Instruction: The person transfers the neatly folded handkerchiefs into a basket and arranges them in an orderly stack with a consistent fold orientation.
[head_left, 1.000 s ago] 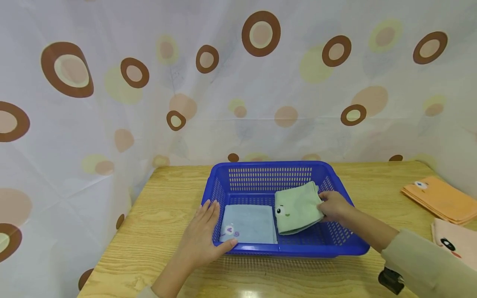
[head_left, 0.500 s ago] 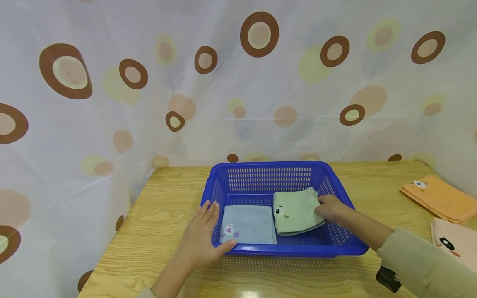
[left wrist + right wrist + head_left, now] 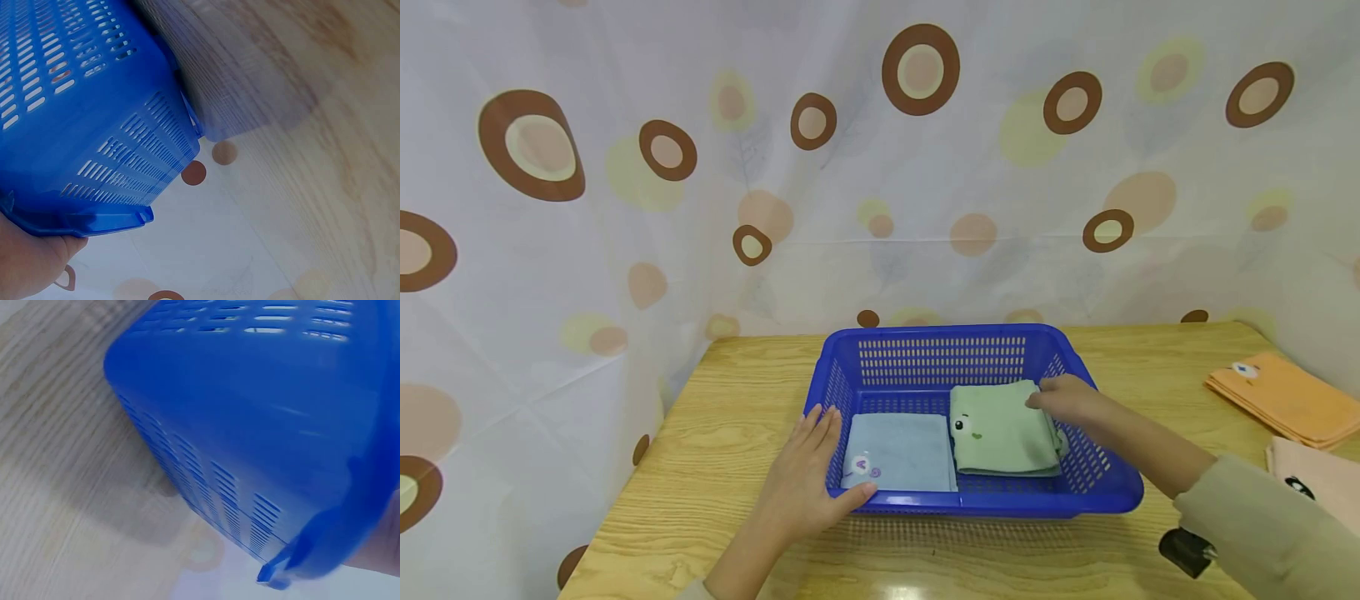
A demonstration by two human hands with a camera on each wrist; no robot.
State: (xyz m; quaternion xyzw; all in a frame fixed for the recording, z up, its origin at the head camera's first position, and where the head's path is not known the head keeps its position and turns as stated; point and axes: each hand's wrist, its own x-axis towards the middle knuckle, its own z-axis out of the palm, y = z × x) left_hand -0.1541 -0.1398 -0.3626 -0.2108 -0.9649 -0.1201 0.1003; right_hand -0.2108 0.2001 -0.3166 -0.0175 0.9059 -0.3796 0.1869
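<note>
gently flatten the green towel [image 3: 1000, 437] at 2 o'clock, where the right hand [image 3: 1073, 402] curls, grip unclear; straight-fingered, the left hand [image 3: 805, 483] braces the slotted blue basket [image 3: 1037, 504] at 8.

Setting: a screened-off tabletop station; home or studio cannot be told. White sheeting [image 3: 820, 183] printed with brown, peach and yellow circles hangs behind the far edge and beside the left and right edges of a light wood-grain table [image 3: 722, 433]. A rectangular blue perforated plastic basket [image 3: 940, 332] thereon is household ware.
</note>
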